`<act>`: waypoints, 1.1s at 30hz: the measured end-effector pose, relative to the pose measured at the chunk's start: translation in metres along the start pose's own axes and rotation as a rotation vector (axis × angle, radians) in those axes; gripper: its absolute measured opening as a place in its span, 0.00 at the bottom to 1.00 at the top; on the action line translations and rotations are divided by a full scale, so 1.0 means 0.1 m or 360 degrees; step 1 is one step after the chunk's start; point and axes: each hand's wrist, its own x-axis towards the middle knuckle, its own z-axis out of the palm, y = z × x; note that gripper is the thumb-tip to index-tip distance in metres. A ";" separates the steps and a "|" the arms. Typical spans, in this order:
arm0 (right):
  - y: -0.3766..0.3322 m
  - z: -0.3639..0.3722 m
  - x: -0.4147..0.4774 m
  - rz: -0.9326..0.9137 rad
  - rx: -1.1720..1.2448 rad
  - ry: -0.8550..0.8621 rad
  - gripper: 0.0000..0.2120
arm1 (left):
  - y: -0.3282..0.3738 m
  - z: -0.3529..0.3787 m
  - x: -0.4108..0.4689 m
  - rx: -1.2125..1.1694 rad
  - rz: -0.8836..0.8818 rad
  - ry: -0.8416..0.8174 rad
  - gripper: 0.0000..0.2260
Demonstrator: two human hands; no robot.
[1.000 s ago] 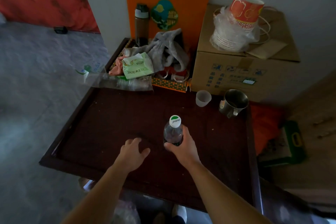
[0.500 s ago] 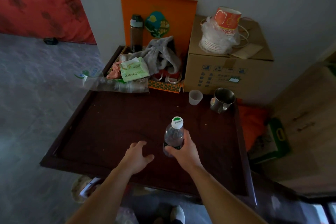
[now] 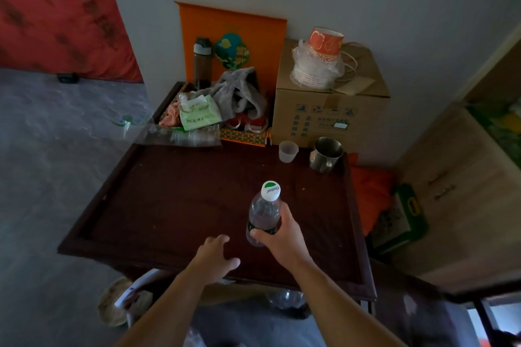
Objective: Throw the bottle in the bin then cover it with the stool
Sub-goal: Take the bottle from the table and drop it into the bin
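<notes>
1. The right hand is wrapped around the lower body of a clear plastic bottle, thumb on its near side and fingers curled behind it.
2. The bottle stands roughly upright, tilted a little to the right, with its white and green cap toward the camera; its base looks just above the dark wooden table, though contact cannot be told.
3. The left hand is just left of the bottle and nearer, apart from it, with loosely spread fingers and nothing in its grasp, over the table's near edge.
4. At the far side of the table, well apart from the hands, stand a small translucent cup and, just right of it, a metal mug.
5. Behind them sits a cardboard box with a stack of paper bowls on top.
6. At the far left of the table lie a green tissue pack and a grey cloth.
</notes>
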 end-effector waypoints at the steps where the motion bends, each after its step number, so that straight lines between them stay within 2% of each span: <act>1: 0.00 -0.02 -0.05 -0.0006 0.0008 -0.0002 0.34 | -0.01 0.03 -0.04 -0.0005 -0.0002 0.0006 0.32; 12: 0.16 -0.18 -0.80 -0.0054 0.0082 -0.0031 0.30 | -0.10 0.34 -0.71 0.0001 -0.0085 0.0142 0.30; 21: 0.29 0.08 -1.42 -0.0069 0.0085 -0.0169 0.31 | -0.45 0.51 -1.27 0.0070 -0.0063 0.0324 0.29; 26: 0.28 0.23 -1.71 -0.0066 0.0089 -0.0196 0.30 | -0.67 0.53 -1.55 0.0114 -0.0013 0.0318 0.22; 33: 0.25 0.59 -2.06 0.0030 0.0092 -0.0132 0.30 | -1.06 0.46 -1.79 0.0134 0.0028 0.0264 0.22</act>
